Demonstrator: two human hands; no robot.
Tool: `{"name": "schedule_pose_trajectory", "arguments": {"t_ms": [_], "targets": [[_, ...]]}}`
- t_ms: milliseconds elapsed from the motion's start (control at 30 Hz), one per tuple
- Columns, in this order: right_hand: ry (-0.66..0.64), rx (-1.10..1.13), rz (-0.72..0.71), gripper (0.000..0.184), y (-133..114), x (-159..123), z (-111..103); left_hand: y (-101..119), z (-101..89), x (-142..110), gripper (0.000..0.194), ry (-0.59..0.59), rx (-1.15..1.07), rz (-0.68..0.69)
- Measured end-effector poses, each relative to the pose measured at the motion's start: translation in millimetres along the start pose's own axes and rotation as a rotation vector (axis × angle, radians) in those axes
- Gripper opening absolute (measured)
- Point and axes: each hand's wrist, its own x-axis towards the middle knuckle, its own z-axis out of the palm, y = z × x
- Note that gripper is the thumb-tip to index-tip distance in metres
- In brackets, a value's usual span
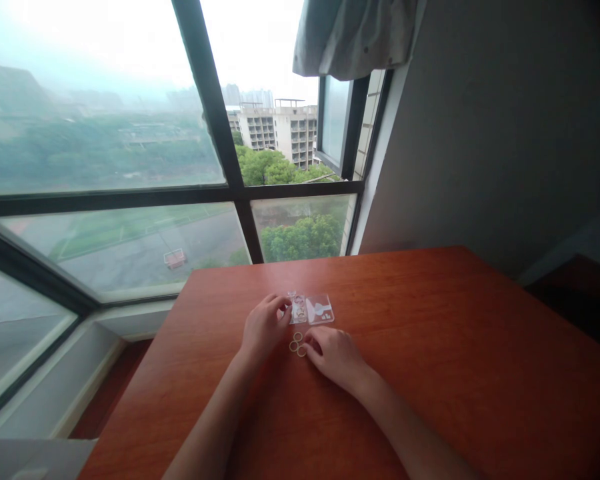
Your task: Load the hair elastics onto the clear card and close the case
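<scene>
Head view: three pale rings point(297, 342) lie between two bare hands, toward the far edge of the table point(405, 300).
The rings lie flat and close together, just left of the fingertips of the right hand point(337, 353), which is the nearer one; being round, they show no long axis. This hand is curled, but I cannot tell if it grips a ring. The left hand point(266, 325) is bent at the left side of the clear case point(305, 321); its grasp is also not possible to tell. The open case lies just beyond the rings: small ring-like pieces in its left half, a pale shape point(321, 309) in its right.
</scene>
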Motion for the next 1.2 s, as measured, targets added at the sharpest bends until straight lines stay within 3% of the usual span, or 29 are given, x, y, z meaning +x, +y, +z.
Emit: {"name": "schedule_pose_trajectory", "arguments": {"t_ms": [633, 833, 1200], "targets": [[-0.064, -0.091, 0.003, 0.007, 1.7, -0.4, 0.4, 1.8, -2.5, 0.7, 0.014, 0.007, 0.001, 0.017], [-0.029, -0.09, 0.002, 0.006, 2.6, -0.3, -0.2, 7.0, -3.6, 1.3, 0.014, 0.008, -0.049, 0.029], [0.172, -0.014, 0.117, 0.011, 17.2, 4.5, -8.4, 27.0, 2.6, -3.9, 0.012, -0.208, -0.261, 0.128]]}}
